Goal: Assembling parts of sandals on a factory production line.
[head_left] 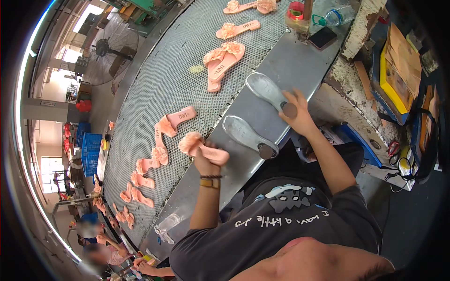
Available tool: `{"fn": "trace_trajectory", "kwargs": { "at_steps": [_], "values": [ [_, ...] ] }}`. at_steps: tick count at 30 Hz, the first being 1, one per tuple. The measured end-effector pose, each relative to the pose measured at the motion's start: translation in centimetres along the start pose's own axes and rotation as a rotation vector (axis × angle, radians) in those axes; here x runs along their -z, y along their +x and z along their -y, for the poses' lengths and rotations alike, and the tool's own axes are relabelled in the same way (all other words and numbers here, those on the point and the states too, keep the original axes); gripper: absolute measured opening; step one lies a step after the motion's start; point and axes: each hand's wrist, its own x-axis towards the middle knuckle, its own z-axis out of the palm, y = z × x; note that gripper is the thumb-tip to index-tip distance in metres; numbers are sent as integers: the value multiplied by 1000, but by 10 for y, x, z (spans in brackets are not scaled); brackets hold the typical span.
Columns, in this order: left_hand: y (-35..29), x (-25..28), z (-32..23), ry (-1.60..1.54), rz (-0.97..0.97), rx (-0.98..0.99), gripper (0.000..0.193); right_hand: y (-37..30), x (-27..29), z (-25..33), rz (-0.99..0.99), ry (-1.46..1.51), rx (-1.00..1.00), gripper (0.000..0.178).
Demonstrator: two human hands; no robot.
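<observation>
A pink slide sandal [213, 154] with a ruffled flower on its strap is gripped in my left hand [205, 164], raised over the near edge of the mesh conveyor. My right hand [300, 114] is at the heel end of a metal sole-shaped form [264, 87], its fingers and thumb around the round brown disc [289, 110] there. A second metal form [243, 132] lies alongside, nearer me, with its own brown disc [266, 151]. Both forms rest on the grey metal ledge [293, 58]. My palms are hidden from view.
Several pink sandals [224, 65] lie along the mesh conveyor [154, 89]. A phone [322, 37], a plastic bottle [340, 16] and a tape roll [295, 10] sit at the ledge's far end. Clear plastic [167, 227] lies at its left end. Another person's hand [146, 268] shows lower left.
</observation>
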Motion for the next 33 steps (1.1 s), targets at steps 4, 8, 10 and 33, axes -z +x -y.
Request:
{"fn": "trace_trajectory", "kwargs": {
  "at_steps": [4,8,10,33],
  "values": [
    [-60,6,41,173,16,27,51,-72,-23,17,-48,-31,-124,69],
    [-58,1,58,216,128,-48,53,-87,-46,52,184,225,238,50],
    [-48,-13,46,190,129,-32,49,-93,-50,61,217,318,295,42],
    [-171,-238,74,892,1493,-545,71,-128,113,34,-395,719,-245,50]
  ]
}}
